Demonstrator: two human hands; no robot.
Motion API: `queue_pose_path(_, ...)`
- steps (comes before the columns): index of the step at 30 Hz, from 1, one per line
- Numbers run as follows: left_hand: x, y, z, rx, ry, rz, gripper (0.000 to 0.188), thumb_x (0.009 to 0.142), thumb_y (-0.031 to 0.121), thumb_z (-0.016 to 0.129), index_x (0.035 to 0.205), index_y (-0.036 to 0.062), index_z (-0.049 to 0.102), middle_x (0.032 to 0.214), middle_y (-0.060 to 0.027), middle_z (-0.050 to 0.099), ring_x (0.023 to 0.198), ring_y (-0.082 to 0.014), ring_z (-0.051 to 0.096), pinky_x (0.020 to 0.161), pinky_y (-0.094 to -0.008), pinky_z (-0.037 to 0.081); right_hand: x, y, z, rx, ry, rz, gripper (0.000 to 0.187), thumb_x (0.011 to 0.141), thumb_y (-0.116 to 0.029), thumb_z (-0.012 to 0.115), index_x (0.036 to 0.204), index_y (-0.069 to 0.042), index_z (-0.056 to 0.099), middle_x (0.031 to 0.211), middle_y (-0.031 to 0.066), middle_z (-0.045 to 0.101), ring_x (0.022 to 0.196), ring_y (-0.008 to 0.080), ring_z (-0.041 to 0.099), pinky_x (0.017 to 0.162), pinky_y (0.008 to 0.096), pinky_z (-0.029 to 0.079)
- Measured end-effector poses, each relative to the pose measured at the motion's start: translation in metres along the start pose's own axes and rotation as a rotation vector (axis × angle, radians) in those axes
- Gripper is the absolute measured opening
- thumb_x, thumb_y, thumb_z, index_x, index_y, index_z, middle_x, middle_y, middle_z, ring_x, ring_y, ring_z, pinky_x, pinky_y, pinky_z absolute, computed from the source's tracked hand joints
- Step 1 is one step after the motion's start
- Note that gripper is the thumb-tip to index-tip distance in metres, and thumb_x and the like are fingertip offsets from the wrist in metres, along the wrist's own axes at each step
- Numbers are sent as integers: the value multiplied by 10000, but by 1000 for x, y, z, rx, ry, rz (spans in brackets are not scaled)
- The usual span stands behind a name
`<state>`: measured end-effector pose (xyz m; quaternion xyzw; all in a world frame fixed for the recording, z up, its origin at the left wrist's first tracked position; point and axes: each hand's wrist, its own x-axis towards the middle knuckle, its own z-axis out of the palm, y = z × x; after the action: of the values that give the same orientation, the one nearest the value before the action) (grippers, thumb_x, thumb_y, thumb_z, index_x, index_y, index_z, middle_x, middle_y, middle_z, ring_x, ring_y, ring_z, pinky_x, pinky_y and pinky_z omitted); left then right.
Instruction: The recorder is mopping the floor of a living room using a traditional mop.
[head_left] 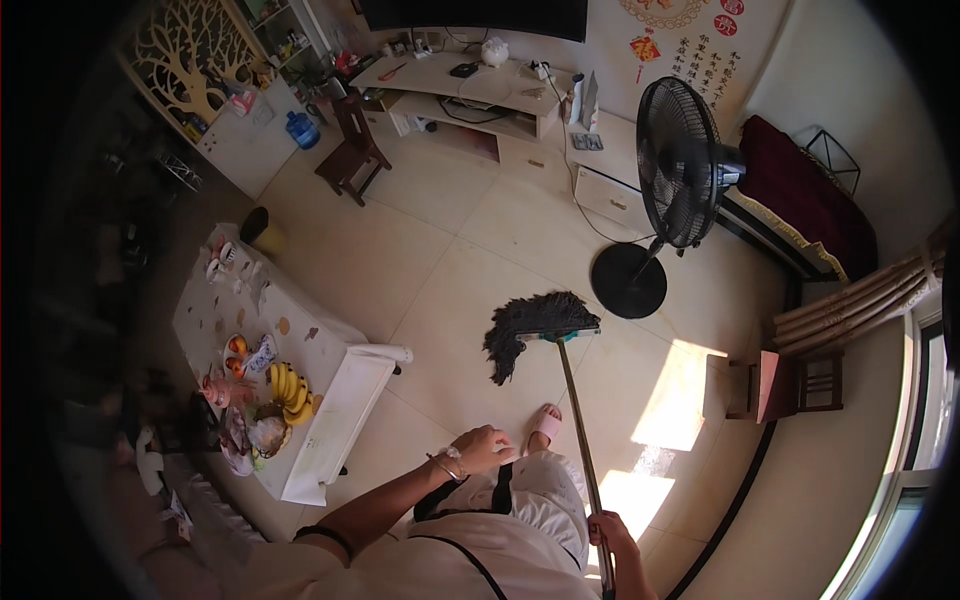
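Observation:
A mop (540,322) with dark grey strands lies on the tiled floor in front of me, its strands fanned out to the left. Its long handle (578,420) slants back towards me on my right side. My right hand (613,532) is wrapped round that handle low in the view. My left hand (483,450), a bracelet at its wrist, hangs over my lap with the fingers curled in. Something pale shows by its fingertips, too small to make out. My foot in a pink slipper (546,425) stands between the left hand and the handle.
A black standing fan (680,165) stands ahead on the right, its round base (628,281) near the mop. To the left is a covered table (345,415) bearing bananas (289,392). Farther off are a wooden chair (354,152) and a white TV cabinet (515,98). A small stool (776,386) is by the right wall.

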<state>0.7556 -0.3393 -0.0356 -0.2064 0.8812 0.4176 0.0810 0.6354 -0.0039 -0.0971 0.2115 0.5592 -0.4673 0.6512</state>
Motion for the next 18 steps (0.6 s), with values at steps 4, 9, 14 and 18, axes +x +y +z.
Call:
queue_pose_path(4, 45, 29, -46, -108, 96, -34, 276, 760, 282, 595, 843, 18, 591, 817, -132, 601, 634, -216, 578, 618, -295, 467, 40, -80, -5, 16, -8, 38, 147, 731, -22, 497, 598, -18, 433, 510, 62, 407, 374, 124, 351, 342, 254, 269)
queue_pose_path(9, 84, 25, -76, -191, 145, -219, 295, 768, 292, 599, 879, 18, 588, 816, -107, 608, 627, -179, 579, 609, -269, 469, 64, -135, 26, 117, -99, 79, 179, 737, -64, 508, 576, -34, 436, 476, 47, 400, 365, 121, 352, 361, 244, 280)
queue_pose_path(14, 112, 0, -93, -341, 72, -344, 272, 773, 263, 613, 873, 11, 590, 821, -84, 624, 746, -153, 602, 698, -267, 476, 62, -174, 44, -97, -39, 23, 127, 710, -72, 532, 612, -23, 468, 511, 61, 453, 407, 137, 418, 392, 255, 336)
queue_pose_path(18, 144, -21, -102, -306, 41, -266, 275, 765, 262, 619, 857, 5, 588, 798, -92, 626, 744, -161, 604, 688, -268, 474, 65, -192, 68, -444, 242, -83, 125, 667, -86, 570, 697, 27, 525, 573, 89, 519, 459, 168, 503, 409, 287, 396)
